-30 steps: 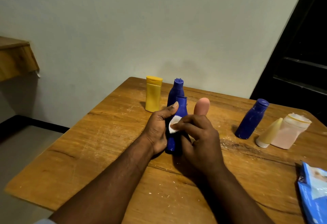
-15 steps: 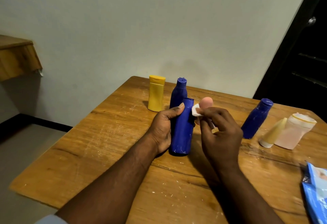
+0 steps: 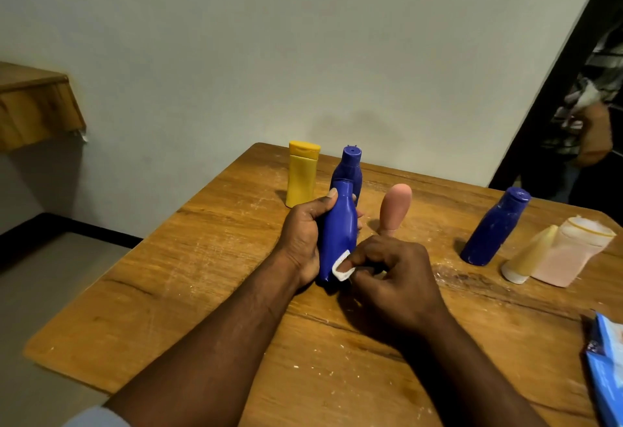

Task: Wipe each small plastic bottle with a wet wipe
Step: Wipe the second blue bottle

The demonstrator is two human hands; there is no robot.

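Note:
My left hand [image 3: 300, 237] grips a blue plastic bottle [image 3: 338, 227] that stands on the wooden table [image 3: 188, 264], thumb high near its neck. My right hand [image 3: 394, 278] pinches a small folded white wet wipe [image 3: 342, 266] against the bottle's lower right side. Behind it stand a yellow bottle [image 3: 301, 173] and a second blue bottle [image 3: 349, 163]. A pink bottle [image 3: 394, 207] stands just right of the held one. A third blue bottle [image 3: 495, 226] leans further right.
A cream cone-shaped bottle [image 3: 527, 256] and a pale pink container [image 3: 573, 251] lie at the table's right edge. A blue wipes packet [image 3: 606, 369] sits at the near right corner. A wooden shelf [image 3: 33, 106] juts from the left wall. A person [image 3: 593, 130] stands in the dark doorway at right.
My right hand has carried the wipe from the bottle's top down to its base. The left hand keeps its grip on the bottle. A person has appeared in the doorway.

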